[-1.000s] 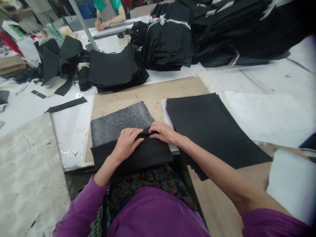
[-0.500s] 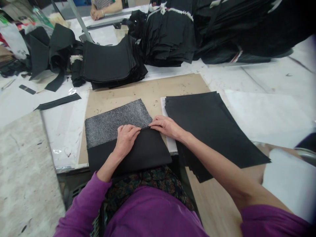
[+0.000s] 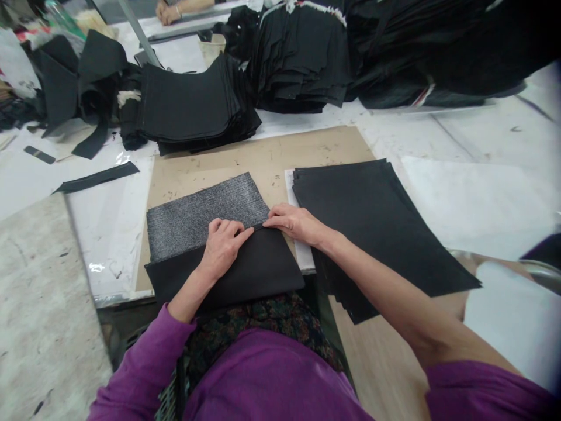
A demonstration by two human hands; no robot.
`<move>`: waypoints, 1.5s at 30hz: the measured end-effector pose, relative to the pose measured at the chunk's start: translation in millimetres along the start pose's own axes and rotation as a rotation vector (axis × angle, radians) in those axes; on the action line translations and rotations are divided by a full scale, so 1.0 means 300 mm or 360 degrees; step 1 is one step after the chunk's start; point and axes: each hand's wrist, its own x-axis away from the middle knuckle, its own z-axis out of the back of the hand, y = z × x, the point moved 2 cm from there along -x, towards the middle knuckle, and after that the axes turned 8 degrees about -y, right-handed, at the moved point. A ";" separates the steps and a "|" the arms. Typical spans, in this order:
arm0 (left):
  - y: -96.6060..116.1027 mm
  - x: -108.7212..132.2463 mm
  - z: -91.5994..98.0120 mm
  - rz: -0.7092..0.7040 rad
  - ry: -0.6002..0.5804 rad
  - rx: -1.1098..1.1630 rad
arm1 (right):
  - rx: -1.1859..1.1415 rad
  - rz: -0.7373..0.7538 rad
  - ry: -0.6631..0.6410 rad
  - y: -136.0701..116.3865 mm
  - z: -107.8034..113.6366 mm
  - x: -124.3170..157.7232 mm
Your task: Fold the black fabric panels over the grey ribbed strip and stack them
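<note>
A black sheet of material [image 3: 258, 263] lies in front of me, its near part hanging toward my lap. Its far edge overlaps a speckled grey textured piece [image 3: 205, 213]. My left hand [image 3: 222, 245] rests at that edge with its fingers bent and closed on the black sheet. Close by on the right, my right hand [image 3: 293, 223] pinches the same edge near its right end. Between the fingertips of both hands runs a narrow dark fold or strip. The underside of the black sheet is hidden.
A stack of black sheets [image 3: 350, 216] lies to the right. Behind the brown board [image 3: 324, 143] stand a curved black stack [image 3: 188, 105] and tied black bundles [image 3: 302, 64]. A narrow black strip [image 3: 99, 177] lies at left. Another person's hand [image 3: 169, 11] rests at the back.
The left end of the black sheet has shifted left and lifted slightly off the grey piece's line. My left thumb has moved a little right; my right hand stays nearly in place.
</note>
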 end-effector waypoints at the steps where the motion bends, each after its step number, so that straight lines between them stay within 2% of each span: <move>1: 0.005 -0.001 0.005 -0.0015 -0.0015 -0.0040 | 0.0098 0.0013 -0.0051 -0.008 0.006 0.000; 6: 0.013 -0.006 0.021 -0.0070 -0.0072 -0.0165 | 0.0381 0.0040 -0.0227 -0.045 0.023 0.010; 13: -0.002 0.003 0.021 -0.0129 -0.0074 -0.0128 | 0.0381 -0.0054 -0.0110 -0.011 0.031 0.075; 15: -0.003 0.005 0.020 -0.0142 -0.0067 -0.0130 | 0.0489 -0.0141 -0.0135 -0.027 0.061 0.086; 18: 0.000 0.004 0.018 -0.0161 -0.0056 -0.0152 | 0.0675 -0.0396 -0.0067 -0.108 0.093 0.071; 20: 0.003 0.003 0.014 -0.0166 -0.0046 -0.0164 | 0.0688 -0.0531 0.0030 -0.188 0.073 0.042; 23: -0.010 0.013 0.007 -0.0143 -0.0037 -0.0154 | 0.0612 -0.0545 0.0044 -0.290 -0.024 -0.006; 26: -0.059 0.056 0.003 -0.0099 -0.0037 -0.0069 | 0.0586 -0.0566 0.0004 -0.331 -0.119 -0.023; 28: -0.104 0.102 0.007 -0.0082 -0.0040 0.0014 | 0.0585 -0.0589 0.0013 -0.335 -0.144 -0.017; 31: -0.162 0.172 0.020 -0.0065 -0.0040 0.0111 | 0.0609 -0.0580 -0.0010 -0.340 -0.136 -0.009; 34: -0.185 0.213 0.033 -0.0064 -0.0063 0.0107 | 0.0650 -0.0591 -0.0075 -0.351 -0.112 -0.015; 39: -0.172 0.220 0.049 -0.0131 -0.0148 -0.0046 | 0.0718 -0.0598 -0.0113 -0.366 -0.091 -0.031; 43: -0.161 0.217 0.062 -0.0194 -0.0168 -0.0148 | 0.0738 -0.0626 0.0014 -0.394 -0.099 -0.059; 45: -0.158 0.217 0.063 -0.0201 -0.0157 -0.0157 | 0.0720 -0.0567 0.0081 -0.421 -0.124 -0.088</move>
